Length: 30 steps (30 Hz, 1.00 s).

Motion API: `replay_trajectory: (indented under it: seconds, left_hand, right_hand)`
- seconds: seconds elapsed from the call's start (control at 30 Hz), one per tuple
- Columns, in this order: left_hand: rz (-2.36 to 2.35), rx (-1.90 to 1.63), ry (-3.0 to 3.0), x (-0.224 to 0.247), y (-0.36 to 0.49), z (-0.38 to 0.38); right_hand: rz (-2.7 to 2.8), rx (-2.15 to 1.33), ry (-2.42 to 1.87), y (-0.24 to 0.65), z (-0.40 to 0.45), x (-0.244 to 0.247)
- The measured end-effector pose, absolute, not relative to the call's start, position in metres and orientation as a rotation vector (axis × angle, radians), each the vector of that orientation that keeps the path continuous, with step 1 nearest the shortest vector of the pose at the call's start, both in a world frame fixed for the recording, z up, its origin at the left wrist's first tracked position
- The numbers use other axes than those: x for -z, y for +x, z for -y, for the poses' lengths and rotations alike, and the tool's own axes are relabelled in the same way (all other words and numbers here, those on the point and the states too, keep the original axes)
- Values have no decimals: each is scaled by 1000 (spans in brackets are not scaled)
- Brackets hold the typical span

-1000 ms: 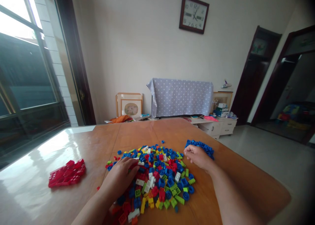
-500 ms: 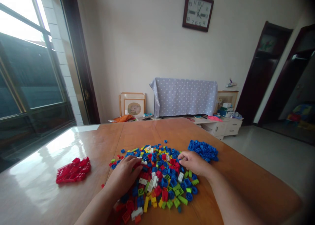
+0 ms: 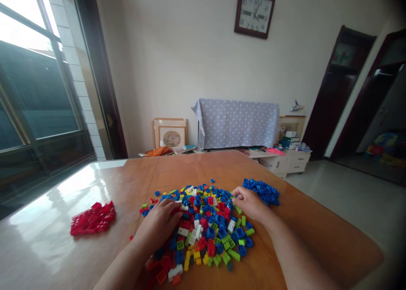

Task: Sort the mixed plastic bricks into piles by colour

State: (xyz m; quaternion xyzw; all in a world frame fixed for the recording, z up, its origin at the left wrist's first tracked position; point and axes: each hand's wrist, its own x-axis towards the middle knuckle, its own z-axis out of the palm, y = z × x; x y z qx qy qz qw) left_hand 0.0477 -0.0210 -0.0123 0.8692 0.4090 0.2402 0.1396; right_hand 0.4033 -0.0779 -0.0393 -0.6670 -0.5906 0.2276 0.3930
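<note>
A mixed heap of toy building bricks (image 3: 209, 226) in blue, red, green, yellow and white spreads over the wooden table. My left hand (image 3: 161, 220) lies over the heap's left side, its fingers bent down. A red brick (image 3: 183, 210) shows between that thumb and fingertips, mostly covered. At the heap's right edge is my right hand (image 3: 249, 201), fingers curled and thumb pressed against them; whatever they hold is hidden. Just beyond it lies a separate pile of blue bricks (image 3: 261, 191). Farther left sits a group of red pieces (image 3: 93, 219), several with holes.
The brown wooden table (image 3: 317, 230) has its far edge ahead and a rounded edge at right. One loose blue brick (image 3: 212, 180) lies behind the heap. Beyond stands a low white cabinet (image 3: 287, 165) with a dotted cloth (image 3: 237, 122) draped above it.
The view has shifted slightly. My right hand has drawn a little away from the heap, towards the blue pile. My left hand stays nearly in place, with more red showing at its fingertips.
</note>
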Motion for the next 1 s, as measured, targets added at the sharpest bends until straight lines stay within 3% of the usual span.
replay_trajectory:
  seconds: [0.4,0.7,1.0]
  left_hand:
    - [-1176,-687,2541,14,46,22]
    - [-1165,-684,2549,17,46,20]
    - [-1166,-687,2553,15,46,22]
  right_hand:
    - [1943,-972,-1590,364,108,5]
    - [1877,-660,-1683,359,98,14]
    - [1796,-566,-1725,367,98,13]
